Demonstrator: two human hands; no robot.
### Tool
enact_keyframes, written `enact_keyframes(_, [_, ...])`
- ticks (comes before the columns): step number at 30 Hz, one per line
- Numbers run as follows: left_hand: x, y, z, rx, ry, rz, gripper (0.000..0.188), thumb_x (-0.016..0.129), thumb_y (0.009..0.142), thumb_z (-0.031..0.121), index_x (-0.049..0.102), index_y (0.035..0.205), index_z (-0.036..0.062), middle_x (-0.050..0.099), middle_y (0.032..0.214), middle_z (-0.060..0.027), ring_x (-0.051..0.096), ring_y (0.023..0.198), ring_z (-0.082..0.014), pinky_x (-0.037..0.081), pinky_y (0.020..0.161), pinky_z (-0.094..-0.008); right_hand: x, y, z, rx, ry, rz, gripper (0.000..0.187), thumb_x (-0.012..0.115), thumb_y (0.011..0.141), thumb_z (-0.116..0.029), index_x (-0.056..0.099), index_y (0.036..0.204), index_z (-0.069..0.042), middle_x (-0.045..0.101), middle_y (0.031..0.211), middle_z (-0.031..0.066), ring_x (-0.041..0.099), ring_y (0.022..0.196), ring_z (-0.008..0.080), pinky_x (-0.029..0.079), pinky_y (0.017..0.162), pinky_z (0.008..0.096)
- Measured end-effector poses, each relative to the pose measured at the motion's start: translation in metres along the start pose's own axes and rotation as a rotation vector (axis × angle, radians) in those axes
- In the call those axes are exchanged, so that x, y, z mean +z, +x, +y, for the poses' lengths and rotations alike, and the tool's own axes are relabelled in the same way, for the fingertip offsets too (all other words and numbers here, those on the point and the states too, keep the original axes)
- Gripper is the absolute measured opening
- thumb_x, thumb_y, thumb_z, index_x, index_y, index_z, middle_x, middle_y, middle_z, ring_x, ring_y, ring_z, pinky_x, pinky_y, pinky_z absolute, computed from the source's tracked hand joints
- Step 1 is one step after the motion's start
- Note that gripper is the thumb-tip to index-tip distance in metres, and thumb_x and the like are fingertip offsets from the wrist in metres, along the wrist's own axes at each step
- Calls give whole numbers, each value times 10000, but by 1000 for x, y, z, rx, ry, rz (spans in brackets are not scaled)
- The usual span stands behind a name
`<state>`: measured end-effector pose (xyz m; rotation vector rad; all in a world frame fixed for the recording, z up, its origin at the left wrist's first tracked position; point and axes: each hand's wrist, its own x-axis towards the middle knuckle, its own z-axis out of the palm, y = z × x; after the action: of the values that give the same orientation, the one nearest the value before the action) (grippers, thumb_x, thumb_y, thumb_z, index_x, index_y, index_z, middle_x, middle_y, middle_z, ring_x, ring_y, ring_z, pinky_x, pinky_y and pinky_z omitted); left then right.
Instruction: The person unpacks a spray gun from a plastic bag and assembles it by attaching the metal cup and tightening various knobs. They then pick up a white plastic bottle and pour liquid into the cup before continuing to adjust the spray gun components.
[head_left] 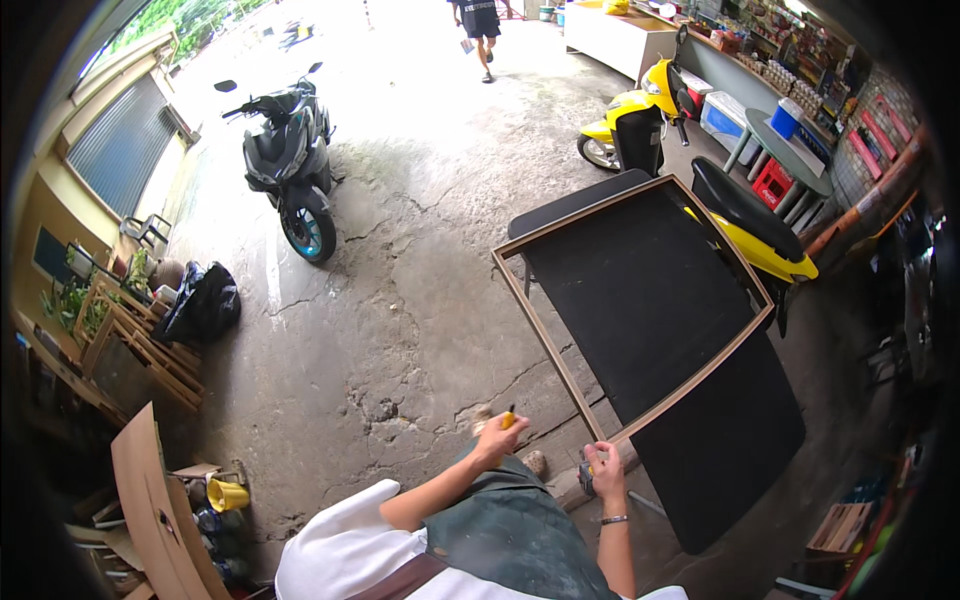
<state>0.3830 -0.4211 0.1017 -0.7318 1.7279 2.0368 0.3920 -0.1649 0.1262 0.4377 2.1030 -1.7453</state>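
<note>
My left hand [497,440] is closed around a small yellow tool with a dark tip [508,418], held in front of my apron. Too little of the tool shows to tell its kind. My right hand [606,468] is closed at the near corner of a rectangular wooden frame [553,347], its fingertips at that corner. Against the palm side of this hand sits a small grey-and-yellow tool [586,479], mostly covered by the fingers. Beneath the open frame lies a black tabletop [715,440], and the frame's near corner juts past its left edge.
A yellow scooter [765,258] stands close behind the table, and a dark motorcycle [290,160] is parked far left. Wooden boards [150,500], a yellow bucket [228,494] and a black bag [203,303] line the left. Someone walks [480,30] far off on the cracked concrete.
</note>
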Motion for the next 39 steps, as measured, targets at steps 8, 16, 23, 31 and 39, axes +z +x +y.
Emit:
enact_keyframes(8, [-109, 17, -52, 261, 430, 210, 352, 671, 921, 389, 656, 952, 40, 582, 669, -37, 521, 579, -138, 429, 543, -316, 34, 1, 85, 197, -55, -205, 410, 664, 946, -381, 633, 935, 28, 624, 680, 91, 653, 537, 182, 517, 478, 303])
enact_keyframes(16, [-295, -47, -210, -321, 316, 468, 368, 719, 839, 412, 687, 857, 46, 614, 636, -68, 547, 478, -169, 432, 461, -359, 50, -61, 196, 718, -497, -183, 535, 656, 912, -415, 672, 1110, 82, 709, 972, 143, 669, 876, 265, 517, 776, 405])
enact_keyframes(23, [-387, -178, -336, -614, -62, 785, 211, 696, 795, 221, 635, 726, 31, 547, 546, -71, 512, 399, -197, 402, 386, -371, 65, -116, 184, 537, -501, -488, 593, 668, 886, -442, 672, 1135, 96, 699, 1082, 169, 664, 935, 292, 511, 826, 406])
enact_keyframes(31, [-356, -169, -336, -536, -91, 640, 257, 699, 861, 294, 678, 816, 41, 540, 555, -52, 515, 418, -193, 418, 394, -368, 114, 13, 184, 379, -966, -332, 608, 654, 875, -511, 704, 1085, 58, 690, 1072, 261, 676, 992, 273, 508, 864, 383])
enact_keyframes(39, [-322, -124, -278, -322, -59, 538, 315, 675, 889, 368, 703, 881, 54, 585, 636, -46, 543, 462, -166, 444, 422, -351, 167, 61, 94, 274, -409, -225, 474, 678, 896, -455, 672, 855, 17, 660, 757, 94, 615, 675, 172, 505, 640, 358])
